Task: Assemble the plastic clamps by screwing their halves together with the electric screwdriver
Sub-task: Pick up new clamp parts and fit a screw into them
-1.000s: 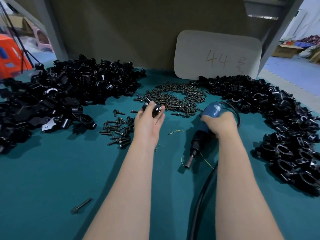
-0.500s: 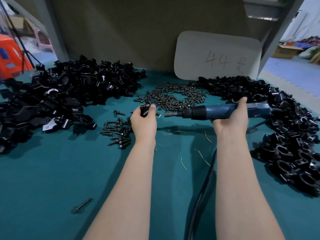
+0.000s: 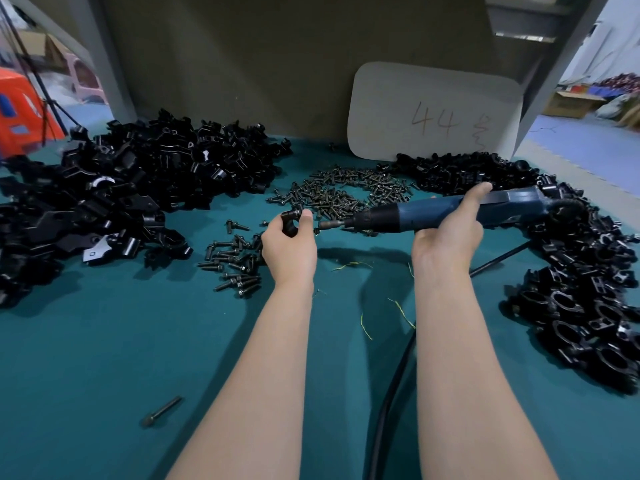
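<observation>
A left hand (image 3: 289, 249) pinches a black clamp (image 3: 290, 221) above the green table (image 3: 104, 358) while the right hand (image 3: 448, 237) wraps round the electric screwdriver (image 3: 415, 213), bit (image 3: 329, 224) levelled just beside it. A tilted bit could skid off the screw, too small to see here. Loose screws (image 3: 346, 194) and heaped clamp halves (image 3: 138, 181) lie behind, none between.

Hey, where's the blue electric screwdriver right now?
Head view, right of centre: the right hand grips the blue electric screwdriver, its tip pointing left at the black plastic clamp in the left hand.
</observation>
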`<action>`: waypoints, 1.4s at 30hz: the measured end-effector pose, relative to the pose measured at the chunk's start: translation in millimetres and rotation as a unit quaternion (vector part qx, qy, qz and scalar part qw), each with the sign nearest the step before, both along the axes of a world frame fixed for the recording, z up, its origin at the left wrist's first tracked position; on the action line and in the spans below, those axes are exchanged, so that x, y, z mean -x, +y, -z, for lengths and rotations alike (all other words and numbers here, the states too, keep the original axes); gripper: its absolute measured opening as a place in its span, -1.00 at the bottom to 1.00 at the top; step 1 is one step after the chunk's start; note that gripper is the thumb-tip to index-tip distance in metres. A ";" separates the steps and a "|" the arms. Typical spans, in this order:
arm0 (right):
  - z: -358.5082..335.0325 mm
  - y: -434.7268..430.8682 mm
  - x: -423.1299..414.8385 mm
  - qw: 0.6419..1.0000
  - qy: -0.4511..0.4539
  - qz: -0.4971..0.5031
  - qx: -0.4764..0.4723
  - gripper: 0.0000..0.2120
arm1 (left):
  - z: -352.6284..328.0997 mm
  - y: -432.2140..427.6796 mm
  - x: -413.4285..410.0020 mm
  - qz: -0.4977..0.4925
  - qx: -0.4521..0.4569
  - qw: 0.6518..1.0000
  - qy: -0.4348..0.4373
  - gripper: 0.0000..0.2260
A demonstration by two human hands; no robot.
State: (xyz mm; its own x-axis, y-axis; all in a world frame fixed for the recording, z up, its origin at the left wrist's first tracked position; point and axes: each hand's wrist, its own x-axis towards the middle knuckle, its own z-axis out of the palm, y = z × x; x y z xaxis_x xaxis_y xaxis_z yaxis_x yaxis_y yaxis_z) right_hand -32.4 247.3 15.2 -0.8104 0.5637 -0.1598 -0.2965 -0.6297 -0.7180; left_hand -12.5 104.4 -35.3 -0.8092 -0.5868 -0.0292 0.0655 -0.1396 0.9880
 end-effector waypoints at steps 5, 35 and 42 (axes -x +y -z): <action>-1.2 -4.6 -0.2 1.000 0.006 0.001 -0.018 -0.61 | 0.5 -1.1 0.7 -0.010 -0.012 1.000 -0.001 -0.77; -8.9 -27.9 -7.1 0.995 0.055 0.009 -0.086 -0.61 | 6.2 -1.8 3.0 -0.049 -0.015 0.999 0.007 -0.83; -10.8 -32.5 -7.9 0.993 0.060 0.006 -0.098 -0.58 | 5.7 -3.1 1.9 -0.054 -0.028 0.998 0.015 -0.80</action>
